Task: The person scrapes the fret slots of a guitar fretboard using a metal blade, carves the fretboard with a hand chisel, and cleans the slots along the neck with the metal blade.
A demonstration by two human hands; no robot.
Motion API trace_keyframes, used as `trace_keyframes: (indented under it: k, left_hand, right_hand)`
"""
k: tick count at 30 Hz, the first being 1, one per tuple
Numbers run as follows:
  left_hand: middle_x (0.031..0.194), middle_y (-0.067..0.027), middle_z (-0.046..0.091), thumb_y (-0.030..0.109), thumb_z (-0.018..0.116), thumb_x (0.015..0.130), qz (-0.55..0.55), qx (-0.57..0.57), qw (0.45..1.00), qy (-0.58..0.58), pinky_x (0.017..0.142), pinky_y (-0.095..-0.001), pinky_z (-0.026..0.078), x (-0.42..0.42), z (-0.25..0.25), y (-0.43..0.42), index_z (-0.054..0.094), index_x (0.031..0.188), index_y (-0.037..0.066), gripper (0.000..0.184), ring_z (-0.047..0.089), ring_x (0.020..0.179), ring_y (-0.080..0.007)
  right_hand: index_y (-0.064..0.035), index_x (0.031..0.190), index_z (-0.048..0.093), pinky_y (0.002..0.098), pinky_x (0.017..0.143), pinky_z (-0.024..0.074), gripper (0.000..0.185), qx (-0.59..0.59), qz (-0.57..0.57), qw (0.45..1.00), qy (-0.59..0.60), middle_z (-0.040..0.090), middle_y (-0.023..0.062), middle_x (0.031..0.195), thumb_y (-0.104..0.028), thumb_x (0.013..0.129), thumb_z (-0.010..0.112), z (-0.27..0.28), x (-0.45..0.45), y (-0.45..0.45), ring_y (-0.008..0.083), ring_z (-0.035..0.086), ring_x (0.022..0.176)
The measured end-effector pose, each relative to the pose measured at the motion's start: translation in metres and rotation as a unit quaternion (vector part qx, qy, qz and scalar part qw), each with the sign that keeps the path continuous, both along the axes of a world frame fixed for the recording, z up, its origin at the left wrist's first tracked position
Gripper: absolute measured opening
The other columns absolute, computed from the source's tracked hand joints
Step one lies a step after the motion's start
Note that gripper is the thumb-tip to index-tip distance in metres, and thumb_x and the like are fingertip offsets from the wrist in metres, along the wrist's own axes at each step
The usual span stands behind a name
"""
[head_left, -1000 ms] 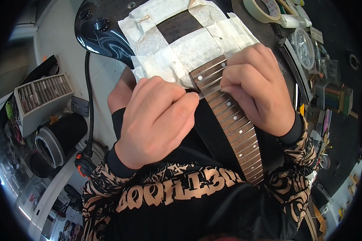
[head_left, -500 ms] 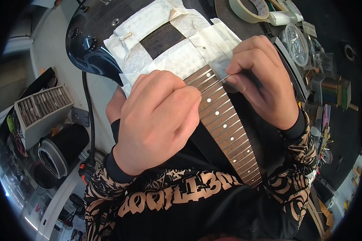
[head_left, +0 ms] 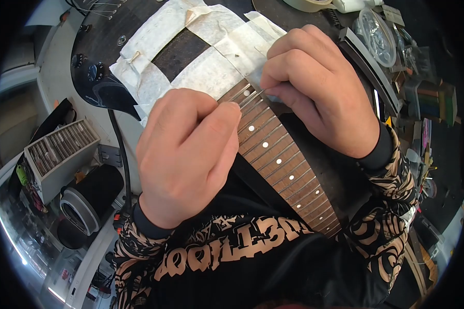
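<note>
A dark electric guitar [head_left: 108, 87] lies in front of me, its fretboard [head_left: 272, 160] with white dot inlays running down toward my body. Masking tape [head_left: 203, 69] covers the body around a dark pickup opening. Near the taped end, a thin shiny fret wire [head_left: 253, 99] spans the fretboard. My left hand [head_left: 188, 154] is closed at the wire's left end, thumb and index pressed together. My right hand [head_left: 319, 90] pinches the other end at the fretboard's right edge. The fingers hide both ends of the wire.
A tape roll [head_left: 309, 4] and a clear plastic container [head_left: 376, 38] sit at the back right, beside a long metal bar [head_left: 371, 69]. A box of slotted pieces [head_left: 62, 147] and a black cylinder [head_left: 93, 198] stand at left. A black hose [head_left: 117, 149] hangs nearby.
Both hands have shifted up and left in view along with the guitar. The right hand has come closer to the left, and less of the wire shows between them.
</note>
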State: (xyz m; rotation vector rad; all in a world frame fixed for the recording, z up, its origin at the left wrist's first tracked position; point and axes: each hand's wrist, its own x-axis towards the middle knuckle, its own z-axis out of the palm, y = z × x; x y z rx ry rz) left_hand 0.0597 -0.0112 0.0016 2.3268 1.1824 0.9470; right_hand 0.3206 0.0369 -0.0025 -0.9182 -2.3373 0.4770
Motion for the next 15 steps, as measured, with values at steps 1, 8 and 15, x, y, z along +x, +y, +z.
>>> trace_keyframes:
  k: [1,8,15]
  left_hand:
    - [0.099,-0.0118,0.074,-0.014,0.088,0.089,-0.007,0.002,1.000,-0.003,0.070,-0.0366,0.055,0.0012,-0.0009,-0.0002,0.083,0.113,-0.003,0.027,0.070,0.081,-0.0251]
    - [0.097,-0.0127,0.073,-0.015,0.087,0.090,-0.033,-0.002,0.999,-0.025,0.070,-0.0369,0.054,-0.0012,-0.0032,0.0035,0.083,0.113,-0.005,0.026,0.070,0.081,-0.0256]
    - [0.097,-0.0124,0.073,-0.015,0.086,0.091,-0.022,-0.001,1.000,-0.018,0.069,-0.0365,0.054,0.0008,-0.0026,0.0030,0.084,0.115,-0.005,0.026,0.070,0.080,-0.0258]
  right_hand:
    - [-0.0064,0.108,0.072,0.0425,0.090,0.0544,0.027,-0.004,-0.002,1.000,-0.003,0.069,0.0094,0.110,0.003,0.089,0.087,-0.0007,0.0015,-0.0022,0.0341,0.066,0.103]
    - [-0.0062,0.109,0.071,0.0421,0.088,0.0539,0.028,-0.004,-0.009,1.000,-0.004,0.070,0.0092,0.109,0.003,0.088,0.087,0.0016,0.0015,-0.0049,0.0335,0.066,0.101]
    - [-0.0057,0.109,0.071,0.0420,0.088,0.0539,0.028,-0.012,-0.008,1.000,-0.008,0.070,0.0095,0.109,0.003,0.088,0.088,0.0011,0.0022,-0.0049,0.0334,0.065,0.101]
